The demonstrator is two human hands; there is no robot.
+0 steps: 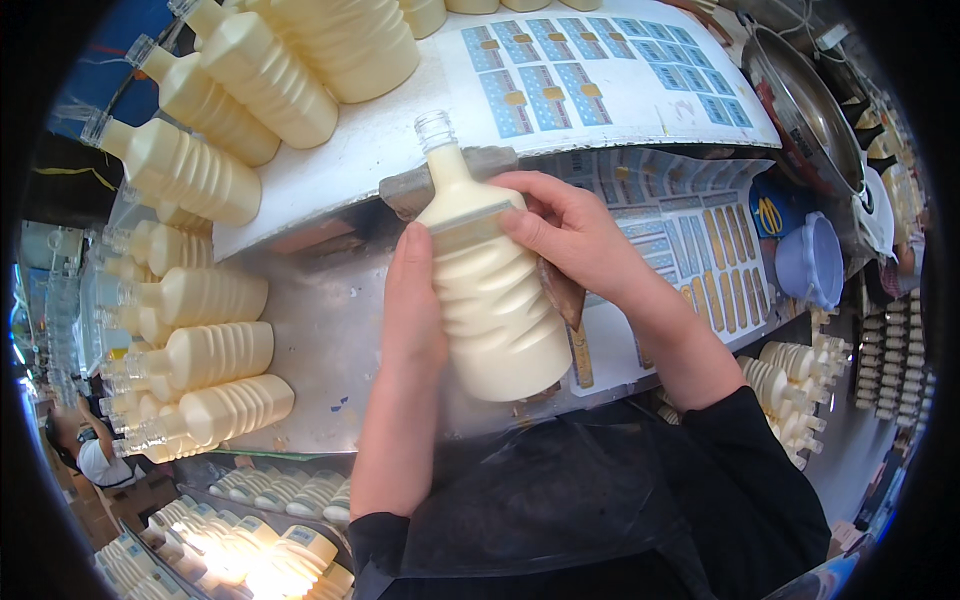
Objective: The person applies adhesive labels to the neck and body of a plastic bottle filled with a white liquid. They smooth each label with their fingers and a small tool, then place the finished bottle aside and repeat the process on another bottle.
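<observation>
A cream-coloured plastic bottle [500, 310] with wavy ribs and a clear threaded neck leans in front of me, its neck pointing away. Along its left side lies my left hand [412, 290], closed against it with the thumb near the shoulder. My right hand [570, 235] grips the bottle's right shoulder. Its thumb presses the right end of a greyish label strip [470, 226] that crosses the bottle's upper front. Under the right palm shows a brown, pointed piece [563, 292]; whether the hand holds it, I cannot tell. Behind the neck sits a grey padded block [405, 192].
Label sheets [545, 75] lie on a raised white shelf [420, 100]; more label sheets [690, 235] lie below at right. Similar bottles [222, 358] crowd the left side. A lavender bucket [808, 262] and a large metal pan [800, 100] stand at right. Another person [95, 445] is far left.
</observation>
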